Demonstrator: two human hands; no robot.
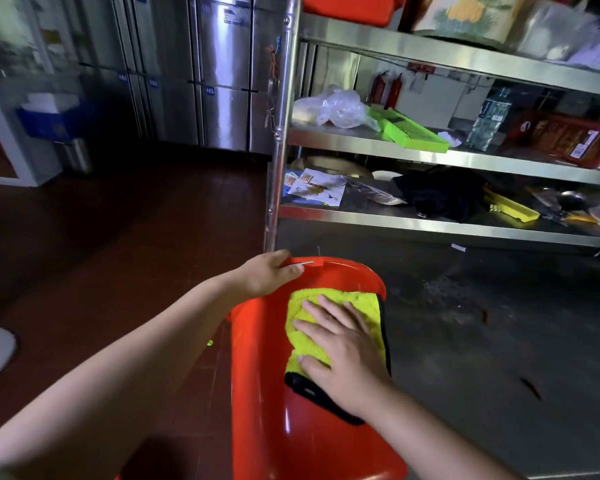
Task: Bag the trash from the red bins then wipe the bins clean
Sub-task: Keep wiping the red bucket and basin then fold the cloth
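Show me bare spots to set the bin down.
Free: grey floor between the red bin and steel rack; dark red tiles left of it. Crowded: both lower rack shelves.

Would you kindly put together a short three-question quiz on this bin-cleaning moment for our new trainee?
1. True or false: the right hand presses a yellow cloth flat against the inside of the red bin.
2. Which part of the bin does the left hand hold? A) its base B) its rim C) a lid
3. Fill in the blank: on the steel rack behind the bin, a crumpled clear plastic bag lies beside a bright ____ tray.

Key: 1 true; 2 B; 3 green.
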